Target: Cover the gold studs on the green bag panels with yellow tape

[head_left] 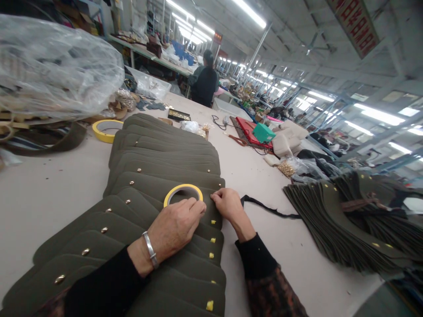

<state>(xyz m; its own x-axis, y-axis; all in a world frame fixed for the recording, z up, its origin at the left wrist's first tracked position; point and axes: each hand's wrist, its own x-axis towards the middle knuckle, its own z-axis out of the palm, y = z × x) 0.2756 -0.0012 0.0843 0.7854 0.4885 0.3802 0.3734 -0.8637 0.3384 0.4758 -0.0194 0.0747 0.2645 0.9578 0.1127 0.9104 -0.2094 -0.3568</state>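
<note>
My left hand [175, 224], with a silver bangle at the wrist, is closed round the near side of a yellow tape roll [183, 188]. Under it spreads an overlapping row of dark olive flat pieces [158, 176] with rounded corners. Gold studs [104, 230] run along their left side. Bits of yellow tape [211, 255] sit on the right edges of the nearer pieces. At the right edge of one piece, my right hand [228, 203] is pinched, its fingertips close below a small stud. Whatever is between those fingertips is too small to make out.
Another yellow tape roll [107, 130] lies beside a big plastic-wrapped bundle [59, 66] at left. Bundled olive pieces [340, 229] lie at right, near a black strip [267, 207]. Farther back are a green box [263, 132], a red board [247, 131] and a seated person [205, 81].
</note>
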